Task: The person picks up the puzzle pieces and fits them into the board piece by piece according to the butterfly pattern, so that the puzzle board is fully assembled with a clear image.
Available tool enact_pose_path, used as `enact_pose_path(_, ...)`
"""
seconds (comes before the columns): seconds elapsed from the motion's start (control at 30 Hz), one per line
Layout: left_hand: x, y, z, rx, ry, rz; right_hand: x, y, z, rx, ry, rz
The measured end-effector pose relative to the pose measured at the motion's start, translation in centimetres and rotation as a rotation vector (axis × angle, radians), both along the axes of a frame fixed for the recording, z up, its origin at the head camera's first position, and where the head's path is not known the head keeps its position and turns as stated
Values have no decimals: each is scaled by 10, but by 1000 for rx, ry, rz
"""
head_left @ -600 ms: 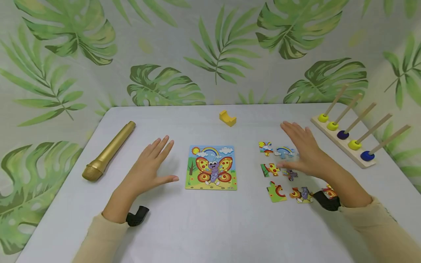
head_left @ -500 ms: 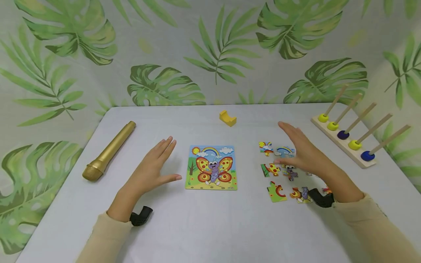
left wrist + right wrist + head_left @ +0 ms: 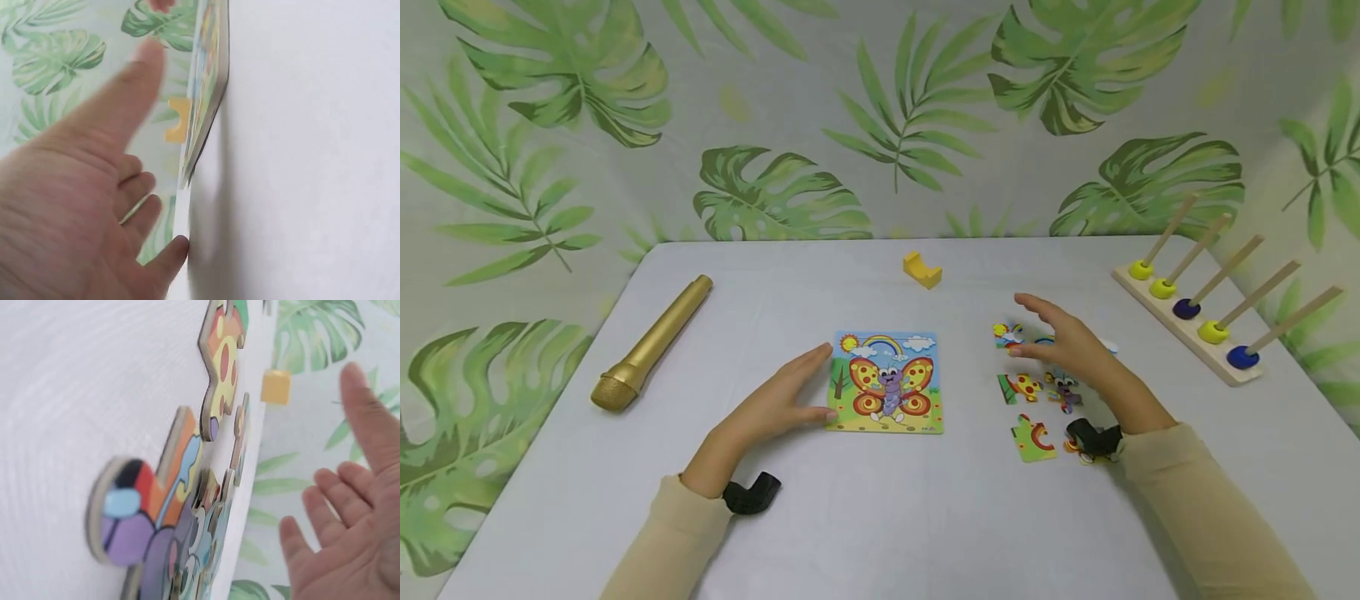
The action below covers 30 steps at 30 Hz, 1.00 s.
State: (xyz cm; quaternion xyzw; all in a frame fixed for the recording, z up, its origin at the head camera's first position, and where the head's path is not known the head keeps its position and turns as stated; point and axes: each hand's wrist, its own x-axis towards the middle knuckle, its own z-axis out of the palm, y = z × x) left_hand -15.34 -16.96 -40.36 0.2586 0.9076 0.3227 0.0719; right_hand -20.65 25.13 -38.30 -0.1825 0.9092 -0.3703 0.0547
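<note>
The left hand (image 3: 775, 407), fingers and thumb spread and holding nothing, is at the left edge of the butterfly board (image 3: 891, 383); contact is unclear, and a careless thumb could knock it askew. Rightward, the right hand (image 3: 1078, 350), thumb and fingers well parted, also empty, hovers over the loose puzzle pieces (image 3: 1033, 440); a low-swinging black wrist mount (image 3: 1093, 437) might drag and scatter them. The bench (image 3: 880, 517) is smooth white; a pale, leaf-printed backdrop (image 3: 917, 158) stands at its far side.

Gold microphone (image 3: 657, 340), metallic sheen, rough mesh head (image 3: 614, 392). Butterfly puzzle board (image 3: 886, 383), smooth printed face. Peg stand (image 3: 1197, 336), matt bare wood.
</note>
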Motion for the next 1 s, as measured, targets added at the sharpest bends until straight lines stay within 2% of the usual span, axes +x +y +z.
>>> enact_pose_path(0.17, -2, -3, -12, 11, -25, -19, -6, 5, -11, 37, -81, 1)
enact_pose_path(0.3, -3, -4, -17, 16, -37, -30, -9, 7, -18, 68, -98, 9)
enact_pose_path(0.47, -5, -5, -21, 17, -20, -55, -11, 8, -23, 83, -70, 39)
enact_pose_path(0.67, -5, -6, -23, 16, -12, -53, -17, 7, -26, 100, -16, 86)
enact_pose_path(0.9, -5, -5, -24, 3, -1, -48, -17, 4, -21, 154, 8, 77)
enact_pose_path(1.0, -5, -6, -24, 3, 1, -46, -15, -3, -15, 144, 42, 75)
